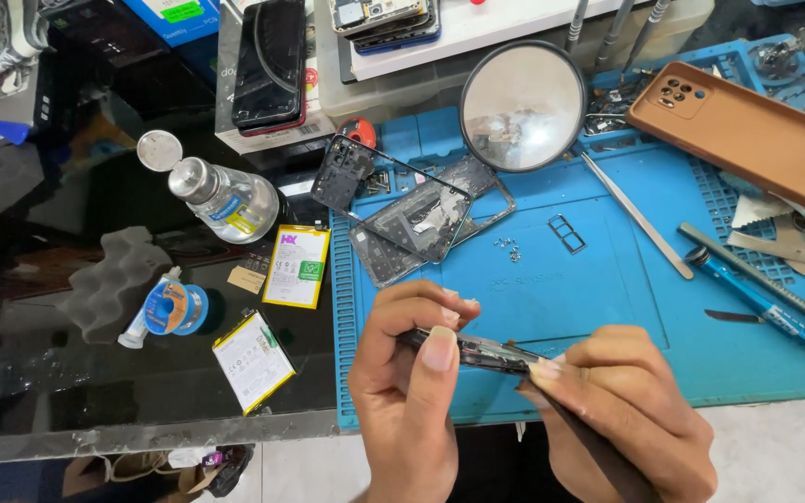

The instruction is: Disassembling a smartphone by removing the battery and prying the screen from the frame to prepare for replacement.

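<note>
Hands meet low in the head view, over the near edge of the blue work mat [607, 307]. The left hand [407, 373] rises from below with its wrist bent, fingers curled over the top of an opened phone body [477, 352] and the thumb pressed flat against its near side, so the thin dark body is pinched edge-on and roughly level. The right hand [626, 410] comes in from the lower right, knuckles up, closed around a slim dark tool [598, 456] that runs back under the palm; its tip sits at the right end of the phone body, where the fingertips also touch.

Farther back on the mat lie a loose phone frame [412, 219], a few tiny screws [507, 247], a card tray [566, 233] and tweezers [635, 216]. A round mirror [524, 104] stands behind them. On the dark glass to the left rest two flat batteries [253, 359] and a clear bottle [221, 197].
</note>
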